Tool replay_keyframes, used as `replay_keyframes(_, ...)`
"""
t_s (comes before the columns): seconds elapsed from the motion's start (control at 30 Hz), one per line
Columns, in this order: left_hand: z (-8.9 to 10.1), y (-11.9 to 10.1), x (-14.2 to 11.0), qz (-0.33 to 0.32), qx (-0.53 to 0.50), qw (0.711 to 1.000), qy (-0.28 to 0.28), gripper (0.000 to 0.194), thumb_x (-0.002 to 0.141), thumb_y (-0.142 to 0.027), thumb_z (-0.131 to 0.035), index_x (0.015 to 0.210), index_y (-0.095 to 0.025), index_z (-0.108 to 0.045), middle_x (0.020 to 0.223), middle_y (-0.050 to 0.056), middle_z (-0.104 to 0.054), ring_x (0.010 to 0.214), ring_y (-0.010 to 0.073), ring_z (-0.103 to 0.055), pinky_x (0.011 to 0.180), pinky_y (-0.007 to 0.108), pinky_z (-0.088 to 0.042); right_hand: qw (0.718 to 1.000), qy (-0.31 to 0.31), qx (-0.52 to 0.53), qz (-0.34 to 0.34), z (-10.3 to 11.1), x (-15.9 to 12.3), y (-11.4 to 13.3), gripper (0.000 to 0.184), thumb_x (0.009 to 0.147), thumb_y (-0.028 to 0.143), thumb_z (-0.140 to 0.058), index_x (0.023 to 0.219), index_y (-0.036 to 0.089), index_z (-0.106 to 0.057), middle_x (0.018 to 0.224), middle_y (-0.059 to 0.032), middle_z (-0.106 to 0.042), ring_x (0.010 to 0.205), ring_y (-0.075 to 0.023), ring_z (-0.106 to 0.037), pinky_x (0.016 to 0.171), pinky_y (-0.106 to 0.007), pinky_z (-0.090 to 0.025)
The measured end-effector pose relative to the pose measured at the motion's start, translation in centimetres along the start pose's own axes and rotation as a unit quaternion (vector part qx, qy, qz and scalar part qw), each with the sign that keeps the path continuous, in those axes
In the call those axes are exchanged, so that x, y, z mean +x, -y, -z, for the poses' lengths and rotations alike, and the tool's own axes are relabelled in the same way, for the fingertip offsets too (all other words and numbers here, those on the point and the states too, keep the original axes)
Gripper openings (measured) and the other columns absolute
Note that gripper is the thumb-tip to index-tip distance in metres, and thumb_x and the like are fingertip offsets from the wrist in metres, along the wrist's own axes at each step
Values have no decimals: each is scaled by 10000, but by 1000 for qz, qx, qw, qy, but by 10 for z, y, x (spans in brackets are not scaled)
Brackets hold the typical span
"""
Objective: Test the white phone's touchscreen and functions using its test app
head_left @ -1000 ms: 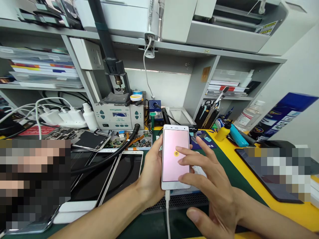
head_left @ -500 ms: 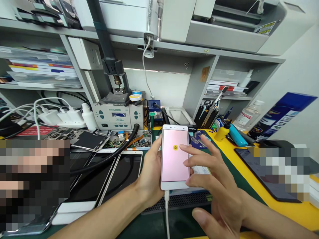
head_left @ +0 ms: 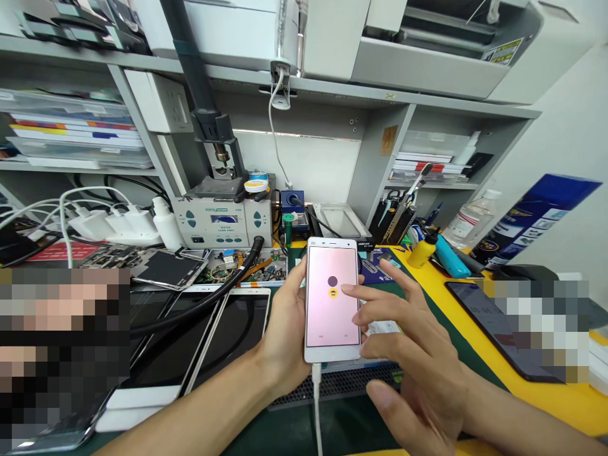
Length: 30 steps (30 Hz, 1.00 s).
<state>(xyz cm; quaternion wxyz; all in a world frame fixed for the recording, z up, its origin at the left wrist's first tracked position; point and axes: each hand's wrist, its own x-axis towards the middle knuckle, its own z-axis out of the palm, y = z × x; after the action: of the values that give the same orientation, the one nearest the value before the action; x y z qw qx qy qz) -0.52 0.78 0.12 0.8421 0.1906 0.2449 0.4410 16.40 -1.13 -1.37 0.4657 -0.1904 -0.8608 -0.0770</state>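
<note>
A white smartphone point(head_left: 332, 323) stands tilted up with its lit pink screen facing me. My left hand point(head_left: 287, 335) is wrapped round its left side and back. On the screen are a dark round spot and a small yellow round icon. A white charging cable point(head_left: 316, 399) is plugged into the phone's bottom edge and runs down toward me. My right hand point(head_left: 413, 348) hovers at the phone's right side with fingers spread and nothing held. Its index fingertip is over the screen's right part; whether it touches the glass I cannot tell.
Left of the phone lie several dark-screened devices point(head_left: 242, 323) under a thick black hose point(head_left: 194, 323). Behind are a hot-air station point(head_left: 223, 221) and a parts tray point(head_left: 273, 269). A yellow bottle point(head_left: 422, 251) and a dark phone point(head_left: 494, 329) are at the right. A black perforated pad point(head_left: 351, 383) lies beneath.
My right hand has drawn slightly right and away from the screen. A dark spot now shows above the yellow icon, and small text has appeared near the screen's bottom. My left hand keeps its hold.
</note>
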Motion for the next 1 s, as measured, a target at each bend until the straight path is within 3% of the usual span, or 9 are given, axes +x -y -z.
replay_keyframes(0.5, -1, 0, -2, 0, 9, 1000, -29, 541, 852, -519, -559, 1217, -131, -659, 889, 103, -743, 759, 245, -692, 703, 326, -499, 999, 36, -10, 20, 1, 1, -3, 197, 654, 242, -570, 829, 154, -575, 936, -75, -556, 1141, -356, -630, 1139, -653, -275)
replay_keyframes(0.8, -2, -1, -1, 11, 7, 1000, 7, 533, 859, -523, -525, 1184, -129, -678, 866, 117, -747, 708, 241, -692, 671, 340, -520, 999, -42, 10, -32, 1, 3, 5, 98, 649, 190, -530, 743, 175, -551, 839, -38, -573, 1018, -320, -691, 1116, -646, -320)
replay_keyframes(1.0, 0, 1, -2, 18, -1, 1000, 21, 522, 870, -518, -502, 1166, -132, -692, 858, 120, -747, 687, 230, -691, 654, 330, -523, 998, -41, -2, -56, 4, 8, 10, 64, 680, 164, -494, 702, 198, -543, 779, -29, -597, 987, -292, -703, 1099, -623, -347)
